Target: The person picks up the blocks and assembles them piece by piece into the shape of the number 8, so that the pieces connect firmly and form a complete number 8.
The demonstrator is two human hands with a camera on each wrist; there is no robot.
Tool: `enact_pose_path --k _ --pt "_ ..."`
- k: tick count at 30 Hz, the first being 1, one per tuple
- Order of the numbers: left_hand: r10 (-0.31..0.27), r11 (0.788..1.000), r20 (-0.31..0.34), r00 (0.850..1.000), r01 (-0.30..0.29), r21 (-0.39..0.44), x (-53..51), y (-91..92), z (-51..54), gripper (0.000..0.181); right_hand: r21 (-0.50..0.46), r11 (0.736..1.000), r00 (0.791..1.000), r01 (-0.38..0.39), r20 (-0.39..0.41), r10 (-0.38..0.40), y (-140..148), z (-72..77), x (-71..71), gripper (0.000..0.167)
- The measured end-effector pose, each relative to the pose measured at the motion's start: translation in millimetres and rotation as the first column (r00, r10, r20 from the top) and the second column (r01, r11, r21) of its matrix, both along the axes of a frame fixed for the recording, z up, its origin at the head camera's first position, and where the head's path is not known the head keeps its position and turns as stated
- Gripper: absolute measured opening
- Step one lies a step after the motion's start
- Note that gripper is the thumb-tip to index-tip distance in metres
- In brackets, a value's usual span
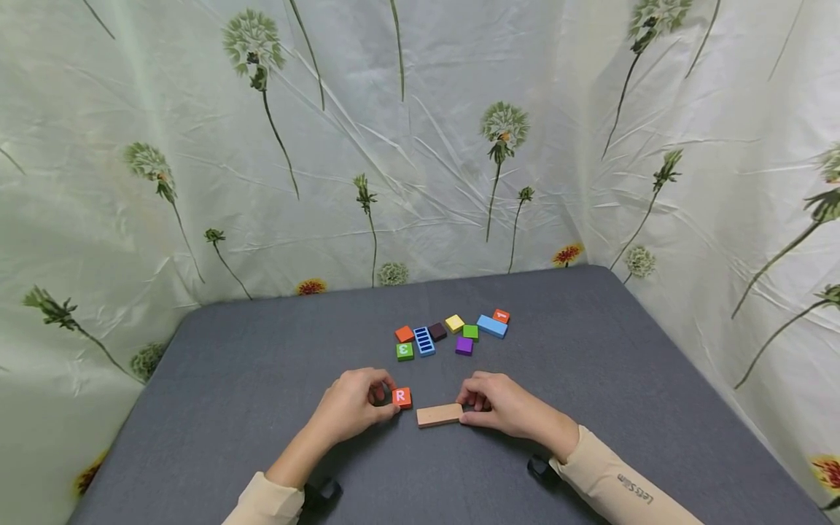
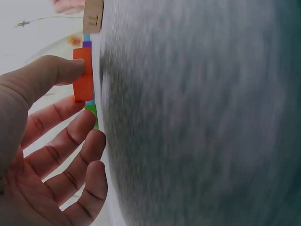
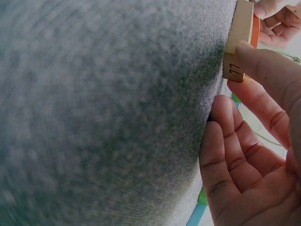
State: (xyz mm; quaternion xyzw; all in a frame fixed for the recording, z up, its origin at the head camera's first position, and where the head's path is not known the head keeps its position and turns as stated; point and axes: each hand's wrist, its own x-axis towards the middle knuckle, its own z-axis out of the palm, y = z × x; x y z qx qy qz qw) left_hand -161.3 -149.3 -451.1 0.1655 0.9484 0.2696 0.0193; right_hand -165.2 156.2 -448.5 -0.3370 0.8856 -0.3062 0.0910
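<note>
My left hand (image 1: 354, 405) pinches an orange-red block (image 1: 402, 398) with a white letter R on top, between thumb and fingers. In the left wrist view, the thumb presses one side of that block (image 2: 83, 87), and the other fingers are spread below. To its right, my right hand (image 1: 502, 405) pinches the right end of a long plain wooden block (image 1: 440, 415). The number 77 shows on the end of this wooden block (image 3: 233, 68) in the right wrist view. A small gap parts the two blocks, which are low at the grey tabletop.
Beyond the hands lies a loose group of small blocks: a green one (image 1: 404, 351) with a white figure, a blue one (image 1: 424, 341) with dark bars, a purple one (image 1: 464, 346), a yellow one (image 1: 454, 324) and several others. A flower-printed cloth (image 1: 433, 146) hangs behind the table (image 1: 262, 350).
</note>
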Motion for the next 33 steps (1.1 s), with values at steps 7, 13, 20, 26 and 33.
enact_pose_path --k 7,13,20,26,33 --pt "0.02 1.0 -0.01 1.0 -0.02 0.002 7.0 7.4 -1.4 0.021 0.012 1.0 1.0 0.005 0.019 -0.005 -0.6 0.2 -0.9 0.012" --pt "0.015 1.0 -0.005 1.0 -0.015 -0.021 8.8 10.6 -2.1 0.022 0.014 1.0 0.999 0.012 0.032 -0.013 -0.2 0.1 -1.3 0.012" --pt "0.024 0.999 -0.005 1.0 -0.024 -0.033 8.7 11.9 -2.4 0.023 0.015 1.0 0.999 0.011 0.035 -0.012 0.1 -0.8 -1.7 0.013" --pt "0.027 0.999 -0.004 1.0 -0.027 -0.028 8.9 11.7 -3.1 0.024 0.006 1.0 0.999 0.009 0.036 -0.009 0.5 -1.9 -1.7 0.012" --pt "0.043 0.999 0.01 0.999 -0.042 -0.022 8.8 12.1 -2.4 0.023 -0.003 1.0 1.0 0.002 0.03 -0.002 1.1 -2.8 -1.8 0.012"
